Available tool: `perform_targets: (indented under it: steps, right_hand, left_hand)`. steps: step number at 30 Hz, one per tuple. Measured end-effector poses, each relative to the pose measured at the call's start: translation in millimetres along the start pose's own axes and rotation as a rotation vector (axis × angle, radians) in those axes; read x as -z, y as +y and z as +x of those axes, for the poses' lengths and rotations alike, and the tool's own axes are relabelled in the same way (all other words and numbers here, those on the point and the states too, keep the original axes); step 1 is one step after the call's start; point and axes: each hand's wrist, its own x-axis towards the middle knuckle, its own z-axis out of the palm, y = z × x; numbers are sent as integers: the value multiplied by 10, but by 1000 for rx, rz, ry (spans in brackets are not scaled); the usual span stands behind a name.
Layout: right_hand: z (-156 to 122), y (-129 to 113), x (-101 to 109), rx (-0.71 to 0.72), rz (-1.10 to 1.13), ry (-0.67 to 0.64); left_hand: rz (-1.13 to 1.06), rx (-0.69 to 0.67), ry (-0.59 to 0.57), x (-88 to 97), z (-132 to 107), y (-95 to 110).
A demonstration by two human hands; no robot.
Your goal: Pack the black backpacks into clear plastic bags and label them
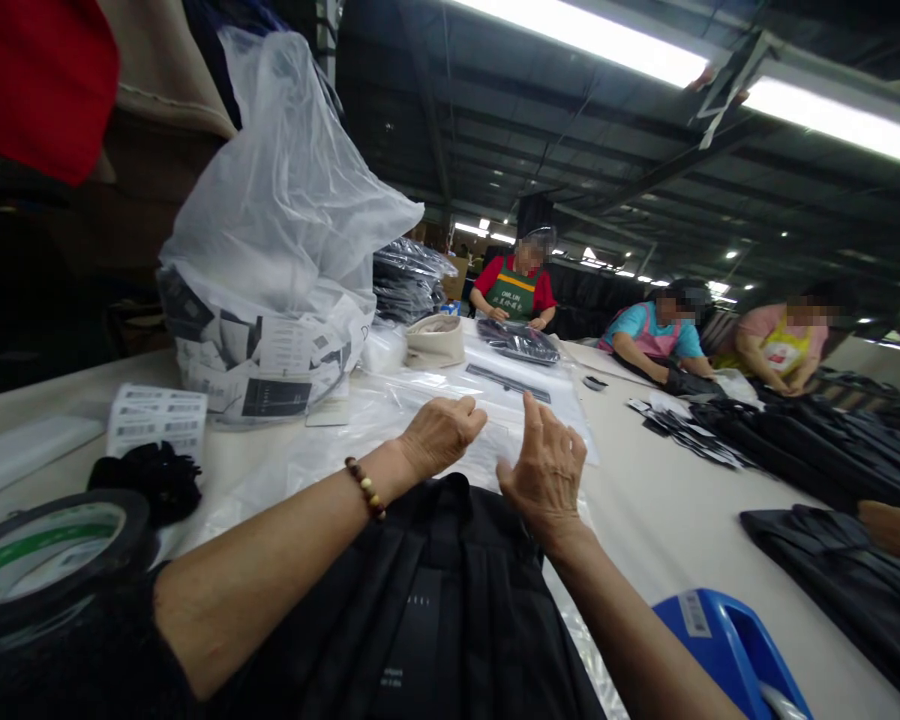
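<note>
A flat black fabric item [487, 620], which looks like a backpack with a loop at its top and a dark printed tag [416, 640], lies below my forearms. Just beyond its top edge, clear plastic bags [390, 400] are spread on the table. My left hand [442, 437] is over this plastic with fingers curled together, seemingly pinching its edge; the fingertips are partly hidden. To its right, my right hand [544, 465] is raised above the plastic, index finger stretched out and thumb apart, with nothing seen in it.
At left stand a plastic sack of labels [270, 350], a sticker sheet [157, 420] and a tape roll [52, 560]. A blue tape dispenser [731, 650] sits at right. Black items [817, 450] pile up beyond it. Several co-workers are around the table [637, 490]; one's arm [896, 530] reaches in.
</note>
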Motion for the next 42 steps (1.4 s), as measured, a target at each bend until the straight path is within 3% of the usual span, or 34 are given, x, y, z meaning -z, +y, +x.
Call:
perform_targets:
  steps: [3,5,9,12,16,22,24,26,29,35,38,42]
  right_hand:
    - [61,-160,17,53,58,78]
    - [72,-126,-18,91,29,95]
    - [-69,158,-124,157,15,-41]
    - [-208,285,-176,39,161,-108]
    - [-238,246,-190,-106,220,-102]
    - [-143,260,-160,-140,262,-123]
    - [-139,318,-145,-150,257,-123]
    - [-157,368,-124,-154,245,-126]
    - [-215,403,-78,-121,198,-152]
    - [-356,476,12,-35,103,-276]
    - [-425,585,15,-130,94,-297]
    - [-527,769,-11,-386,139,-289]
  left_hand:
    - [5,-20,0,9,36,91]
    - [26,2,5,6,22,51]
    - [77,98,3,-76,-178,-237]
    - [72,113,24,-213,-389,-316]
    - [-75,8,171,-422,-566,-77]
    - [-183,-54,338,-528,-644,185]
    - [-189,-96,314,-518,-671,190]
    - [-143,-76,191,-503,-690,155]
    - [-37,90,-3,-464,-684,-5]
    - [3,390,-52,-296,-727,-593]
    - [-49,525,-71,-222,-872,-855]
    - [-236,720,-93,-213,-1138,-1105]
